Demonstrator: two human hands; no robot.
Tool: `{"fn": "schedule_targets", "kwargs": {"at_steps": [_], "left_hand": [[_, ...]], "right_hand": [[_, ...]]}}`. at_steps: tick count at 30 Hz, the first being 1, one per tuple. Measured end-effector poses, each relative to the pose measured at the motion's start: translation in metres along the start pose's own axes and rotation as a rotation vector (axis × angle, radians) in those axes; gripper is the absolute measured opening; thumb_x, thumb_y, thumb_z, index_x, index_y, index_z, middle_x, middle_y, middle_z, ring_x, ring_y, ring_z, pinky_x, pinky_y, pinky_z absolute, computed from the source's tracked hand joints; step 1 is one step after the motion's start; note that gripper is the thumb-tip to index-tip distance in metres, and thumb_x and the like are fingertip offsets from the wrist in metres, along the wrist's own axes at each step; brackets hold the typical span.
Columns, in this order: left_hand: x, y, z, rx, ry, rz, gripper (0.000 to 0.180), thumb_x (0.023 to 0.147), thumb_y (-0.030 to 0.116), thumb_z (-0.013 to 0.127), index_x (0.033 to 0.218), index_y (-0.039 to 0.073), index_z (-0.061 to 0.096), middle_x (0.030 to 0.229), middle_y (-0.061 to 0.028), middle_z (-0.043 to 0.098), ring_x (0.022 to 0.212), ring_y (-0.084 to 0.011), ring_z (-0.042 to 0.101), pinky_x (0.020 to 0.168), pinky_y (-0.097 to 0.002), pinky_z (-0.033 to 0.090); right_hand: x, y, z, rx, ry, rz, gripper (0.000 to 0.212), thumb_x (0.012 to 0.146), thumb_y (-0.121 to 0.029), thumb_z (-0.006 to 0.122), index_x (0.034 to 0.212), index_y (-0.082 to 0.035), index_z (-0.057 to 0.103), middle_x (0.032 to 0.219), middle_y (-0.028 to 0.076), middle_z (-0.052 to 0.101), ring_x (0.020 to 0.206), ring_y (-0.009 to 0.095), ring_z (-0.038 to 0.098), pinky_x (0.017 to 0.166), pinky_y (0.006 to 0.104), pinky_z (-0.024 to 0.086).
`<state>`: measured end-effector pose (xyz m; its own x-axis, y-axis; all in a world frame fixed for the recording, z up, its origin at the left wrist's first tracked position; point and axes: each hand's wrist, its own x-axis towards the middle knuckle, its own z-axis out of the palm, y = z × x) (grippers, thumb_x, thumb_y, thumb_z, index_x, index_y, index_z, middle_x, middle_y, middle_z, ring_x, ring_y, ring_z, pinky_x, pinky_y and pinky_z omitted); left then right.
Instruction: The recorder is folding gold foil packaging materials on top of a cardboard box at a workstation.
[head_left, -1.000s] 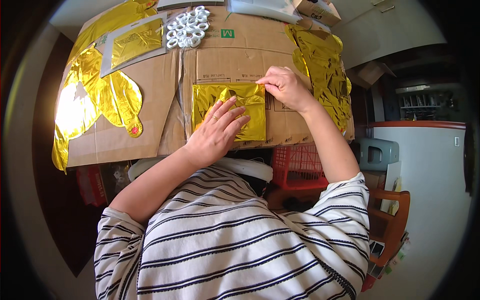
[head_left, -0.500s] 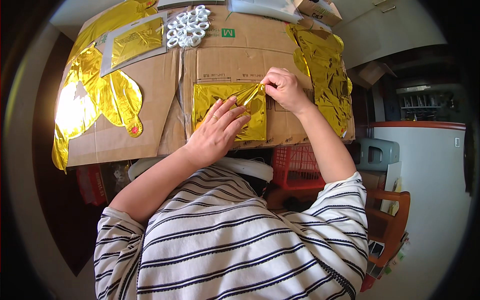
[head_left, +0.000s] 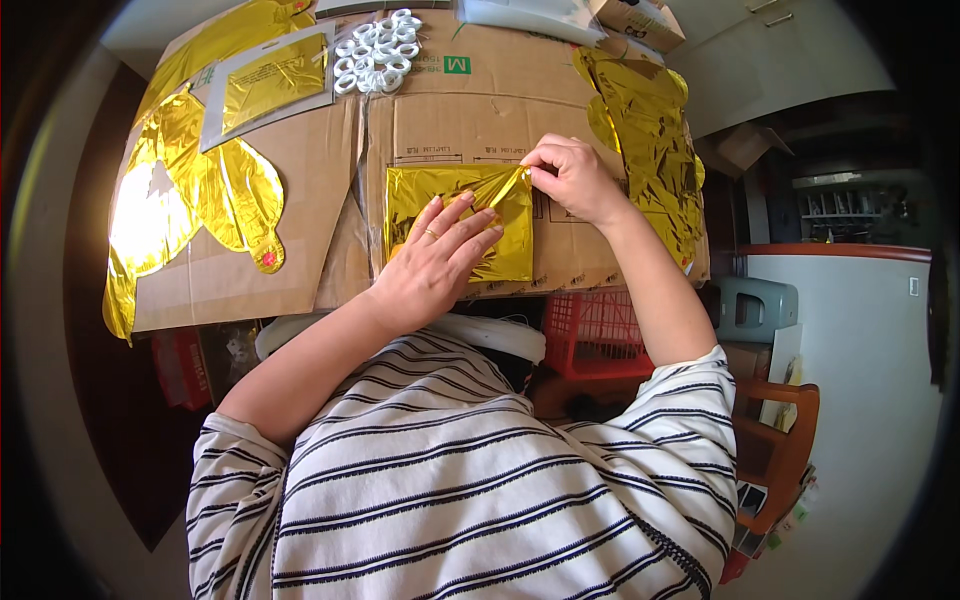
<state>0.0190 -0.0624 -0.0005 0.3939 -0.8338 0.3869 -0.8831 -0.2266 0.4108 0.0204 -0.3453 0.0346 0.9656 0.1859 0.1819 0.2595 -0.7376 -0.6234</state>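
Observation:
A gold foil balloon folded into a flat rectangle (head_left: 512,240) lies on the cardboard (head_left: 470,118) right in front of me. My left hand (head_left: 438,248) rests flat across its left and middle part, fingers spread. At its far right corner, my right hand (head_left: 570,178) pinches the foil between thumb and fingers and pulls it slightly up. Creases fan from that pinch back toward the left fingertips. The near left part of the folded balloon is hidden under my left hand.
Unfolded gold foil (head_left: 650,150) covers the right side of the cardboard; more gold foil balloons (head_left: 235,195) lie at the left. A clear-fronted grey packet (head_left: 270,85) with gold foil and several white ribbon rolls (head_left: 378,52) sit at the back. A red basket (head_left: 598,335) stands below the near edge.
Almost nothing differs. Both hands keep their places on the folded balloon, with the right hand still pinching the corner.

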Motion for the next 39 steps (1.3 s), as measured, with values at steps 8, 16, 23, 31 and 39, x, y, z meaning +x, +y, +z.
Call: {"fn": "schedule_targets", "kwargs": {"at_steps": [8,16,23,31,39], "left_hand": [[0.001,0.000,-0.001,0.002,-0.013,0.009,0.049,0.095,0.005,0.060,0.144,0.009,0.052,0.149,-0.0100,0.053,0.147,-0.0359,0.040,0.123,-0.0553,0.026],[0.001,0.000,-0.002,0.004,-0.023,0.011,0.049,0.096,0.006,0.059,0.144,0.008,0.052,0.148,-0.0118,0.054,0.146,-0.0361,0.041,0.122,-0.0563,0.027],[0.002,-0.001,0.000,0.032,-0.035,0.016,0.049,0.096,0.007,0.060,0.144,0.009,0.052,0.148,-0.0122,0.054,0.146,-0.0358,0.041,0.122,-0.0563,0.027],[0.002,0.000,-0.002,0.049,-0.048,0.011,0.049,0.096,0.008,0.061,0.145,0.010,0.052,0.146,-0.0124,0.054,0.146,-0.0357,0.041,0.122,-0.0558,0.028],[0.000,0.001,0.002,0.058,-0.018,-0.025,0.053,0.094,0.007,0.062,0.145,0.012,0.051,0.149,-0.0127,0.051,0.148,-0.0371,0.037,0.122,-0.0586,0.026]], "right_hand": [[-0.004,0.003,-0.004,-0.135,0.003,-0.105,0.012,0.092,-0.013,0.069,0.094,-0.001,0.072,0.082,0.009,0.066,0.077,0.027,0.064,0.072,0.0365,0.049],[-0.003,-0.001,-0.001,0.029,-0.129,0.197,0.016,0.095,-0.013,0.064,0.098,0.002,0.070,0.085,0.015,0.067,0.080,0.027,0.065,0.075,0.0370,0.051],[0.002,-0.013,-0.018,0.073,-0.287,0.324,0.022,0.092,-0.016,0.063,0.103,0.001,0.072,0.095,0.016,0.071,0.089,0.030,0.068,0.080,0.0397,0.053],[0.006,-0.022,-0.016,0.030,-0.314,0.343,0.033,0.101,-0.030,0.064,0.093,0.002,0.068,0.086,0.006,0.063,0.076,0.017,0.055,0.071,0.0338,0.046],[0.001,-0.017,0.001,-0.045,-0.201,0.588,0.039,0.098,-0.037,0.064,0.091,0.001,0.071,0.073,0.017,0.067,0.068,0.030,0.065,0.070,0.0427,0.052]]}}
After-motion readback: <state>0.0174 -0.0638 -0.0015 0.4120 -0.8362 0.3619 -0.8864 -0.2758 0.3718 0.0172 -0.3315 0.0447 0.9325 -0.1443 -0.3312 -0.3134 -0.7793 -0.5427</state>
